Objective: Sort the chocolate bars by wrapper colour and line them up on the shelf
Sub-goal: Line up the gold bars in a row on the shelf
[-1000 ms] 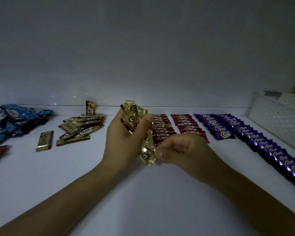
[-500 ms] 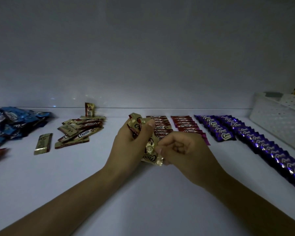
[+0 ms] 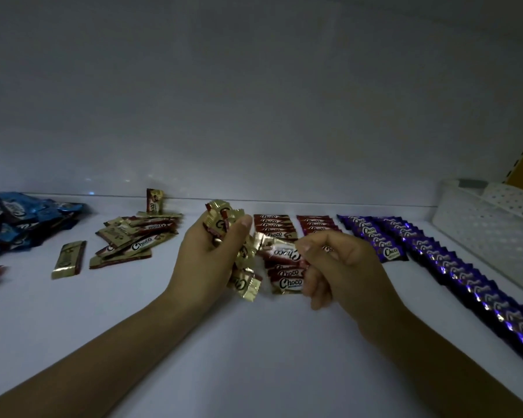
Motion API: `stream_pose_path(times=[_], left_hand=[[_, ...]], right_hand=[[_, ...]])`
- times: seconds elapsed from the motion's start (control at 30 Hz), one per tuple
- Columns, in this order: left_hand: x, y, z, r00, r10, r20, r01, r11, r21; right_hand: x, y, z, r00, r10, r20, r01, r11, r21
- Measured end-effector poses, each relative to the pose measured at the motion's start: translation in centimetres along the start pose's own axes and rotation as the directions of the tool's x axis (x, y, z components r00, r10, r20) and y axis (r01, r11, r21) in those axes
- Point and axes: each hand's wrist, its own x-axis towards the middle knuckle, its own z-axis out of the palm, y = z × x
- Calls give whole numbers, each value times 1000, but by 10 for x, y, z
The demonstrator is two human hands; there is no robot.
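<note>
Gold chocolate bars (image 3: 224,224) – we grip a messy fistful in our left hand (image 3: 207,260) just above the shelf (image 3: 254,357), right hand (image 3: 341,273) pinching one bar (image 3: 280,251) over the red row (image 3: 272,221). A few could slip out – and knock that neat line crooked.

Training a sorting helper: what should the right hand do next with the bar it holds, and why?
Probably lower the gold-wrapped chocolate bar, pinched by the right hand, onto the near end of the row of Choco-labelled bars beneath; the left hand grips a bunch of gold-wrapped bars awaiting placement.
</note>
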Motion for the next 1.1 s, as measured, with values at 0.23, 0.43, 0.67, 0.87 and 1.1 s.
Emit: stream_pose_path(times=[0.23,0.43,0.67,0.87,1.1], left_hand=[[1,1,-7,997,-47,-69,44,998,-34],[3,0,-5,997,-56,-62,53,998,-44],[5,1,-5,997,-21,-73,21,1000,-7],[6,2,-7,997,7,-76,-3,999,53],[0,-4,-8,999,13,-51,-11,999,50]], right_hand=[[1,1,0,993,-7,-121,17,997,82],[0,3,-9,922,-364,-132,316,904,-287],[-12,10,0,789,-326,522,609,533,-588],[-5,-1,-14,866,-254,430,461,738,-493],[-7,11,-17,861,-59,505,382,731,-565]])
